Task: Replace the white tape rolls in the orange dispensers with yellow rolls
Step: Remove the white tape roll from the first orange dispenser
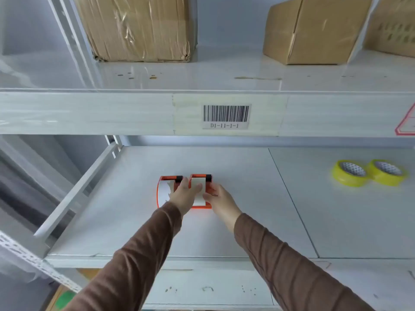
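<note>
Two orange dispensers stand side by side on the middle shelf, each with a white tape roll inside. My left hand (184, 195) lies between them, partly covering the left dispenser (163, 189) and touching the left side of the right dispenser (199, 179). My right hand (219, 199) presses against the right side of the right dispenser, so both hands clasp it. The white roll (198, 199) in it shows between my hands. Two yellow tape rolls (350, 173) (386, 172) lie flat, touching each other, far to the right on the same shelf.
The grey shelf board (247, 221) has a seam right of the dispensers. The upper shelf beam carries a barcode label (226, 116). Above stand a wrapped cardboard box (137, 28) and a plain cardboard box (314, 30). A white brace runs along the shelf's left side.
</note>
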{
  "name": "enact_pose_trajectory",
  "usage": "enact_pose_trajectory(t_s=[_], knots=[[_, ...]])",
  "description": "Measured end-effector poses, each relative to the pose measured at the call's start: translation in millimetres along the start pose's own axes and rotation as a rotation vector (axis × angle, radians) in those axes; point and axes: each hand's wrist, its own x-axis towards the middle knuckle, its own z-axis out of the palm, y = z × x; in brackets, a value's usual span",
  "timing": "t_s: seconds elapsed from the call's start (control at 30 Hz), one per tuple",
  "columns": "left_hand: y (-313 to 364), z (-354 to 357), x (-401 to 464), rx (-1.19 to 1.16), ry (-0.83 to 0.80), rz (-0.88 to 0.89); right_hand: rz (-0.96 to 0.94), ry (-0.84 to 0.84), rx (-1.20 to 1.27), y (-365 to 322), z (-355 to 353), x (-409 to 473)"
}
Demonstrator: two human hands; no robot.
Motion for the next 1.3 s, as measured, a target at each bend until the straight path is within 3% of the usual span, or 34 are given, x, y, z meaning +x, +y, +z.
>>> enact_pose_trajectory(t_s=[0.2,0.27,0.37,0.83,1.07,1.3], knots=[[9.7,10.7,-19.6,-0.290,0.148,-0.141,0.037,0.053,-0.003,12.3,1.4,1.8],[9.5,15.3,-34.3,-0.337,0.111,-0.170,0.022,0.104,0.038,23.1,0.1,1.6],[2.6,20.9,-50.0,-0.395,0.037,-0.137,0.017,0.135,0.059,29.9,-2.9,-2.6],[15.3,24.3,-75.0,-0.641,0.002,0.127,-0.168,0.222,0.066,21.4,-28.7,-7.1],[16.2,21.7,-80.8,-0.585,-0.005,0.168,-0.204,0.384,-0.337,25.3,-63.1,0.4],[13.6,15.4,-86.5,-0.524,-0.035,0.203,-0.272,0.254,-0.732,35.8,-48.7,32.5]])
